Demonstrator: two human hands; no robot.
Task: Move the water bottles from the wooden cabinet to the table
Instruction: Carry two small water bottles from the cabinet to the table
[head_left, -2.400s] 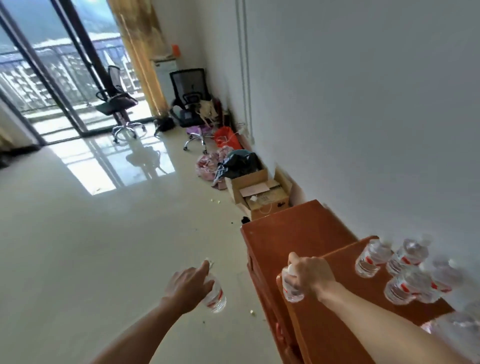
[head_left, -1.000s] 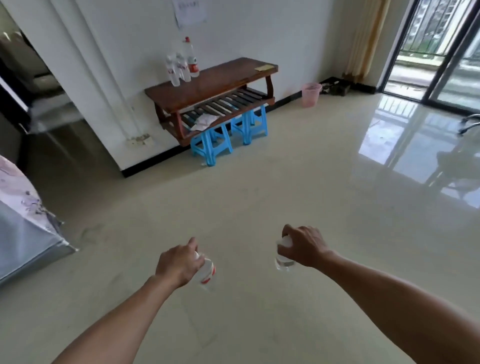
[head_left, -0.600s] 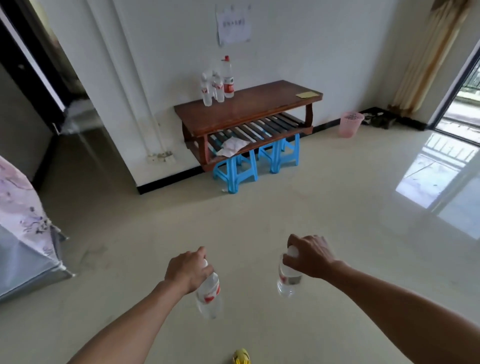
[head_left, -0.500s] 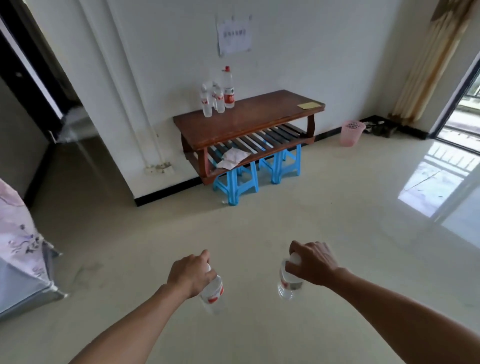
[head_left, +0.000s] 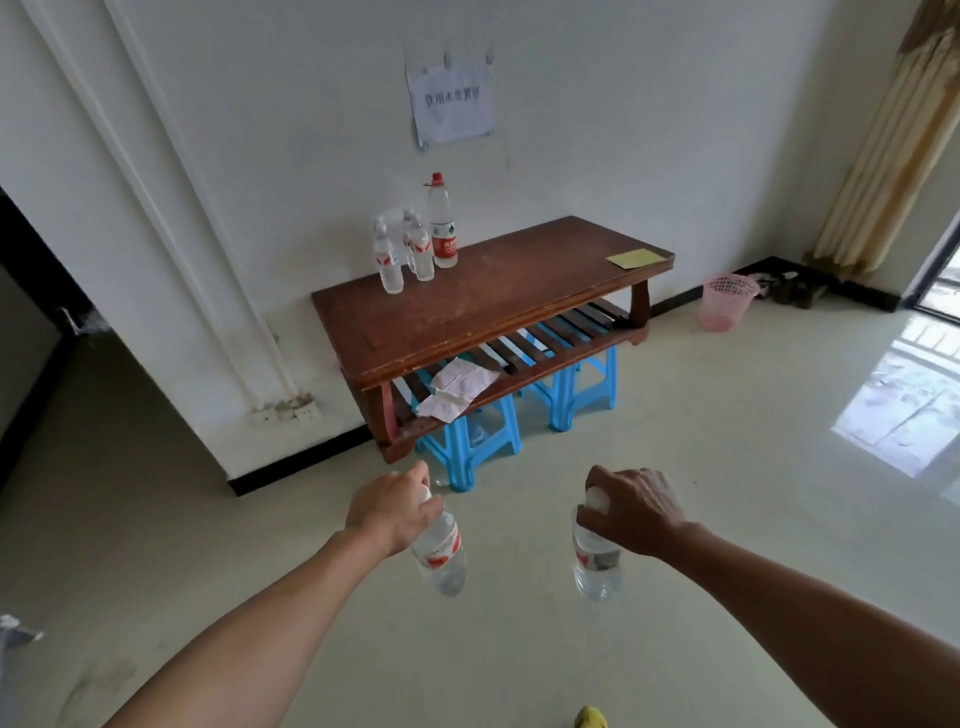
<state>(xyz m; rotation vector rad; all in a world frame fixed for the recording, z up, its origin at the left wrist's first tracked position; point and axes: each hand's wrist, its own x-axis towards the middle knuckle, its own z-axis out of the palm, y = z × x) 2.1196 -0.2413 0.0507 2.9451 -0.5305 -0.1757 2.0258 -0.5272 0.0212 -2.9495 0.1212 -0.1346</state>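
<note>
Straight ahead in the head view, a low wooden table stands against the white wall, and its tabletop (head_left: 498, 306) carries a cluster of small water bottles (head_left: 390, 260) at the far left corner, upright and close together. A taller red-capped bottle (head_left: 441, 223) stands just behind them. A yellow note (head_left: 635, 258) lies flat at the far right corner.

Nearer the camera, both arms reach forward over the pale tiled floor (head_left: 234, 545), well short of the table. The left hand (head_left: 389, 512) has its fingers (head_left: 415, 475) curled round the neck of a clear water bottle (head_left: 441, 553), which hangs tilted, base toward the floor, red label showing. The right hand (head_left: 631, 512) grips a second water bottle (head_left: 596, 569) from above, fingers (head_left: 610, 475) wrapped over the white cap, and the bottle hangs nearly upright. The two bottles are apart, touching nothing but the hands.

Under the tabletop a slatted shelf (head_left: 571, 332) holds a crumpled paper (head_left: 457, 387), and two blue plastic stools (head_left: 467, 447) stand beneath it. A pink wastebasket (head_left: 727, 301) sits on the floor to the right of the table, a curtain (head_left: 893, 145) hangs beyond it, and a paper sign (head_left: 451, 104) is taped to the wall above.
</note>
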